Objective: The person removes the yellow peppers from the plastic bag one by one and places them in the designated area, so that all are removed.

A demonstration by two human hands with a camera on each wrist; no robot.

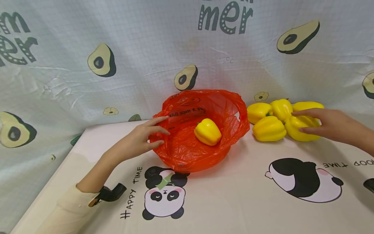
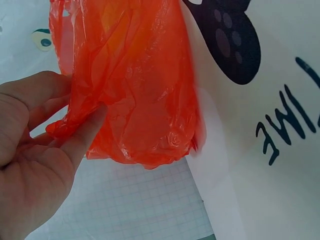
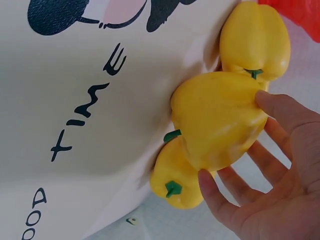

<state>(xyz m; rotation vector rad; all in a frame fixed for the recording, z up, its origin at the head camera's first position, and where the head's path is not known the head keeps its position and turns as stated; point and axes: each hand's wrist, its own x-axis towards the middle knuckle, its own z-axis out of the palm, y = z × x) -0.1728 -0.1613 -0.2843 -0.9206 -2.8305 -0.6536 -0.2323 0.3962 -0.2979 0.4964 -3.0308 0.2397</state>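
A red plastic bag [image 1: 190, 159] stands wide-mouthed on the table, and one yellow bell pepper [image 1: 208, 132] lies inside it. My left hand [image 1: 147, 136] holds the bag's left edge; in the left wrist view, the thumb [image 2: 90, 130] is on one face of the film, with other fingers partly hidden behind it. At the right, my right hand [image 1: 330, 125] spans a yellow bell pepper [image 3: 217, 122] in a group of peppers. Its fingertips [image 3: 261, 97] meet this pepper on two sides, while other fingers pass partly out of sight behind it.
Several more yellow peppers [image 1: 269, 129] lie bunched right of the bag, close to the hanging avocado-print sheet [image 1: 140, 81]. The panda-print cloth [image 1: 228, 201] covers the table. A black strap with a camera [image 1: 111, 193] sits on the left wrist.
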